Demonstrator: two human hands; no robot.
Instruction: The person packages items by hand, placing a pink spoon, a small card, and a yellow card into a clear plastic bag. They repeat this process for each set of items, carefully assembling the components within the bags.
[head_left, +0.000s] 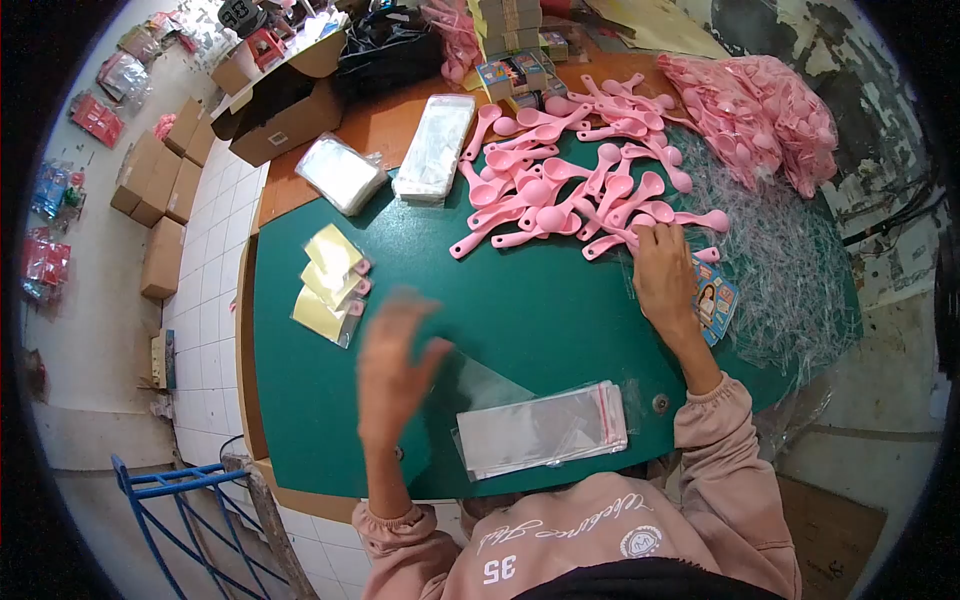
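Note:
My left hand [395, 370], blurred by motion, is over the green table with its thumb spread from the fingers and nothing visible in it. It is between three packed pouches with yellow cards [327, 272] and a stack of clear plastic bags [540, 430] near the front edge. My right hand [662, 275] reaches to the near edge of a heap of pink measuring spoons [545, 192], fingertips closed on a spoon that they partly cover. Blue printed cards [714, 300] lie beside and partly behind its wrist.
Two more stacks of clear bags [433, 150] [342, 174] lie at the back. A pink bag of spoons [760, 115] and a pile of clear plastic shreds [770, 270] are on the right. Card bundles [522, 78], a cardboard box [285, 110] and a blue trolley [190, 480] are also around.

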